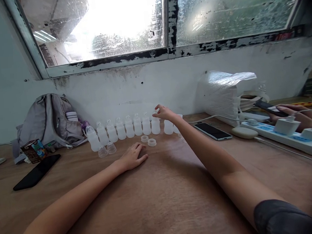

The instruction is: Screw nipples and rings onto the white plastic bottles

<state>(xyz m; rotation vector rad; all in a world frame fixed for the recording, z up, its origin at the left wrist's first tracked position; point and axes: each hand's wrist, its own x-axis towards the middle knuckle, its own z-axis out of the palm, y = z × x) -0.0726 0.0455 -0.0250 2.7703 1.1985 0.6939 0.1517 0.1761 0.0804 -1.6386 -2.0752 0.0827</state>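
Several frosted white baby bottles stand upright in a row near the wall, many with clear domed covers on top. My right hand [166,113] reaches over to one baby bottle [155,127] in the row, thumb and fingers closed around its top. My left hand [133,157] rests flat on the table, fingers apart and holding nothing. Just beyond it lie two whitish rings, a farther ring [144,136] and a nearer ring [151,140]. Two clear domed covers [102,152] stand in front of the row's left end. My right arm partly hides the bottles at the right end.
On the left are a grey backpack [40,111], a small drink carton [34,150] and a black phone [37,172]. Another phone [213,130], a white power strip [284,137] with cables and a white padded bag [221,93] are at right. Another person's hand [298,114] holds a dark device.
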